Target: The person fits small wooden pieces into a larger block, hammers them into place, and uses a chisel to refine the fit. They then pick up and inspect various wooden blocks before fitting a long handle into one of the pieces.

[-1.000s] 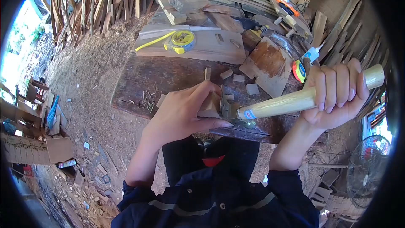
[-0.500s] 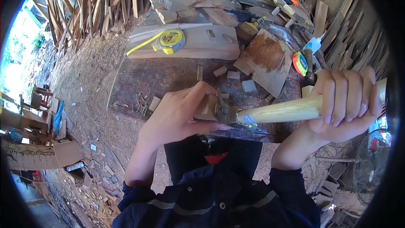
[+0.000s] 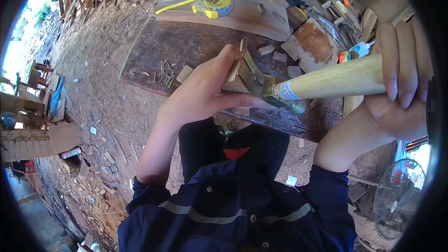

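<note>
My right hand (image 3: 401, 88) is closed around the pale wooden handle of a claw hammer (image 3: 331, 79), at the right of the view. The hammer's metal head lies against a small wooden block (image 3: 234, 83), its curved claw pointing up along the block's side. My left hand (image 3: 198, 88) grips that block, with the thumb stretched out below the hammer head. Both are over the front edge of a dark wooden workbench (image 3: 186, 42). Whether a nail sits between claw and block is hidden.
Several loose nails (image 3: 166, 72) lie on the bench left of my left hand. Behind are a yellow tape measure (image 3: 218, 2) on a board (image 3: 252, 23) and small wood offcuts (image 3: 279, 57). A fan (image 3: 396, 200) stands at lower right.
The hammer handle has swung up, and the hammer head and block appear tilted and higher. Both hands keep their hold. The camera view has shifted too.
</note>
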The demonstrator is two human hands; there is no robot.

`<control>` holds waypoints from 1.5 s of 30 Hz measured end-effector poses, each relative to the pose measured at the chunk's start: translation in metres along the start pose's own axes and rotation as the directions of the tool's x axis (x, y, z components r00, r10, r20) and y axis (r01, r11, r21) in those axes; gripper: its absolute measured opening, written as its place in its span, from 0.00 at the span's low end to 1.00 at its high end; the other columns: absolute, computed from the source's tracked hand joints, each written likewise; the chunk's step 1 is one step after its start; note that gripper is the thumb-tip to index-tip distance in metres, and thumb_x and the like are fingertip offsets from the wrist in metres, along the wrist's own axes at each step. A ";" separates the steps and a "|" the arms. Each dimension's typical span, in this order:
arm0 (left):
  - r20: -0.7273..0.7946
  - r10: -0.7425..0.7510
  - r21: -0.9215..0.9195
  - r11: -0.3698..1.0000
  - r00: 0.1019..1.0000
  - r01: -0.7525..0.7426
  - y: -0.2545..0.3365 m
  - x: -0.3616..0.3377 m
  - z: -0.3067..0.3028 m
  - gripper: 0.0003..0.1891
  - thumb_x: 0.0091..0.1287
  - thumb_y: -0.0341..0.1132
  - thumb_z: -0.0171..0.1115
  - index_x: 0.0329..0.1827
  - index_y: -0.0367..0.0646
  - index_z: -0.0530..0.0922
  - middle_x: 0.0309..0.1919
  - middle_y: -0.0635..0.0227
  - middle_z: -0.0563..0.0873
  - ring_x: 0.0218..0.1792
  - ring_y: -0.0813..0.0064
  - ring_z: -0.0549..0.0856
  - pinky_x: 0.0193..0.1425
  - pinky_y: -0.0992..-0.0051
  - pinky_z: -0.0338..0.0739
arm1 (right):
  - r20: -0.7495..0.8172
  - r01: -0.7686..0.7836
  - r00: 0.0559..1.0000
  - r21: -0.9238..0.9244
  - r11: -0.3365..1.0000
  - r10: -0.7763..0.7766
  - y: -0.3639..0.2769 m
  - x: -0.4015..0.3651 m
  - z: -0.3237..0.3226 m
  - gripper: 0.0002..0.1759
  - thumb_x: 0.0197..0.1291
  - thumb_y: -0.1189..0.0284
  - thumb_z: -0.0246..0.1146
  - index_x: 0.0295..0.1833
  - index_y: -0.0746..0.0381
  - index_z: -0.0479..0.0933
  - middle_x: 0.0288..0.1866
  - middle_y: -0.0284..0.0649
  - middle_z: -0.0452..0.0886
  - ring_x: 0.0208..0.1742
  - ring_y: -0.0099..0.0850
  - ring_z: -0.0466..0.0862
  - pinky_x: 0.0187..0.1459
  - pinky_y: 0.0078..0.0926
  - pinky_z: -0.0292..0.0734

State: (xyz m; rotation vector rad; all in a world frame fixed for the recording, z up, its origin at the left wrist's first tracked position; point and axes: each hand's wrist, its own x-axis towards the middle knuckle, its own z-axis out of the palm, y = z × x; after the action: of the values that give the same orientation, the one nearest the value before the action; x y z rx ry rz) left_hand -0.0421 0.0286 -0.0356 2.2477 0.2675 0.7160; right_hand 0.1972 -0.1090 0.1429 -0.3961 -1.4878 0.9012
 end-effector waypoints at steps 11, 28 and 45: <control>0.009 -0.109 -0.135 0.985 0.994 0.110 -0.015 -0.019 0.002 0.55 0.62 0.47 0.84 0.78 0.19 0.58 0.55 0.49 0.91 0.59 0.61 0.91 0.63 0.65 0.82 | 0.350 -0.151 0.930 0.081 0.985 0.114 0.034 0.065 -0.007 0.16 0.72 0.70 0.60 0.26 0.54 0.73 0.16 0.26 0.73 0.10 0.18 0.72 0.18 0.13 0.71; -0.065 -0.107 -0.248 0.965 0.992 0.088 -0.014 -0.020 0.012 0.47 0.60 0.49 0.85 0.70 0.30 0.65 0.55 0.53 0.84 0.57 0.62 0.87 0.62 0.65 0.80 | -0.225 0.105 0.963 -0.196 0.975 -0.149 0.034 0.025 0.050 0.10 0.72 0.68 0.57 0.36 0.60 0.70 0.29 0.30 0.70 0.20 0.16 0.69 0.22 0.16 0.66; -0.145 0.013 -0.099 0.995 0.989 -0.028 -0.019 -0.017 0.019 0.47 0.50 0.52 0.89 0.63 0.33 0.70 0.47 0.56 0.82 0.48 0.58 0.87 0.56 0.66 0.80 | -0.332 0.049 0.939 -0.145 0.988 -0.095 0.023 0.001 0.040 0.11 0.68 0.69 0.62 0.35 0.58 0.68 0.29 0.30 0.72 0.19 0.16 0.70 0.24 0.17 0.70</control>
State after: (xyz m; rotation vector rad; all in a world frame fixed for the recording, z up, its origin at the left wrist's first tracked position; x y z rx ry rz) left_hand -0.0451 0.0237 -0.0666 2.1087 0.2725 0.8856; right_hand 0.1527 -0.1057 0.1312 -0.5628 -1.2391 0.6380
